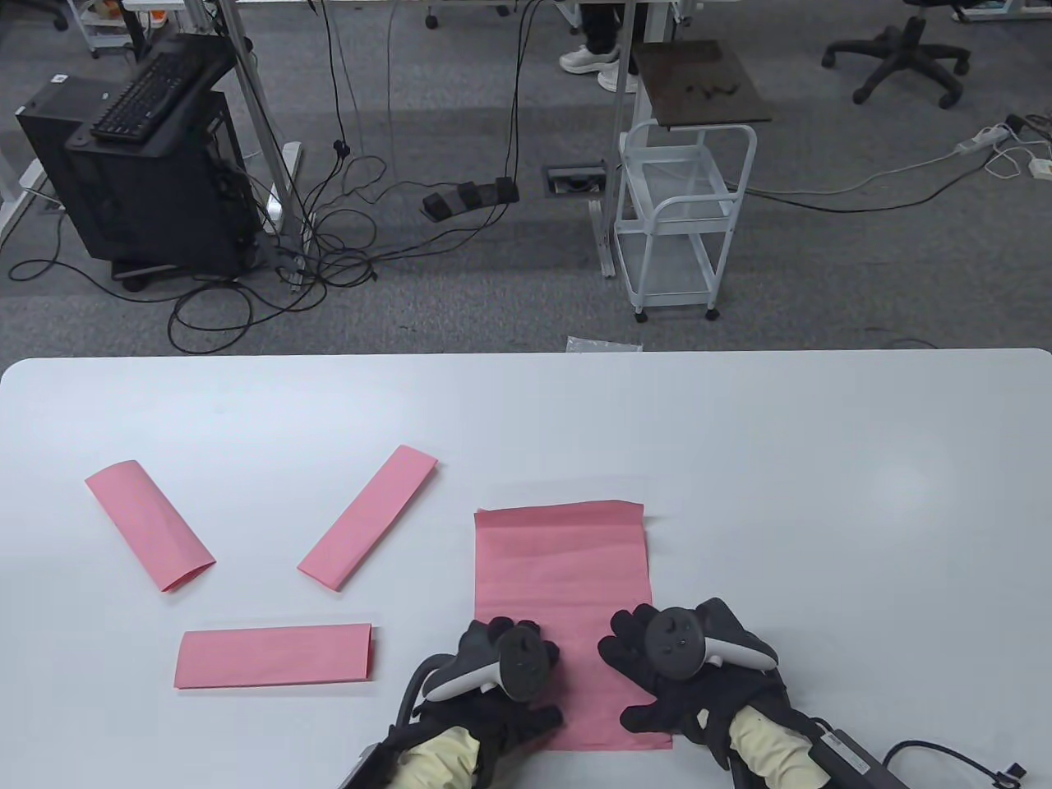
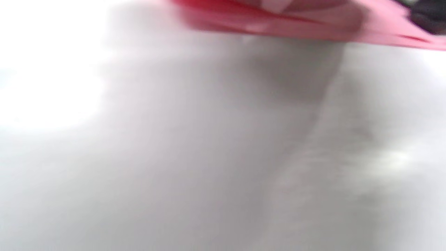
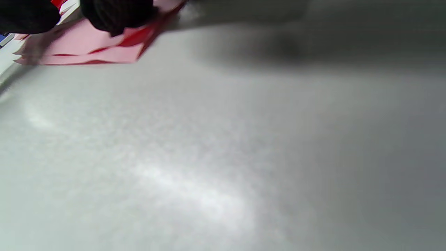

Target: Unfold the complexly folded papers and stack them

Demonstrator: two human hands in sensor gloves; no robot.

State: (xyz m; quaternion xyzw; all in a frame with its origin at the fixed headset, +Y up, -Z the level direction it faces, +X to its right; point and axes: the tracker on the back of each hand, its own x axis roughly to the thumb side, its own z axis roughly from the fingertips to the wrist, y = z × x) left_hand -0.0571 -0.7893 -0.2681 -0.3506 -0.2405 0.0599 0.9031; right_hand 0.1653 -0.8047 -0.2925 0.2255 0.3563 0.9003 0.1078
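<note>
A partly unfolded pink paper [image 1: 563,567] lies on the white table [image 1: 740,460] near the front middle. My left hand [image 1: 505,657] rests on its near left part and my right hand [image 1: 657,657] rests on its near right part. The trackers hide the fingers, so the table view does not show whether they pinch the sheet. The left wrist view shows only a blurred edge of the pink paper [image 2: 296,24]. In the right wrist view dark fingertips [image 3: 115,15] touch layered edges of the pink paper [image 3: 87,48]. Three folded pink papers lie to the left: one far left [image 1: 149,524], one slanted [image 1: 367,517], one nearest [image 1: 275,655].
The table's far edge runs across the middle of the table view. Beyond it on the floor stand a white wire cart [image 1: 682,222], a black computer tower with a keyboard [image 1: 140,164], cables and an office chair [image 1: 904,57].
</note>
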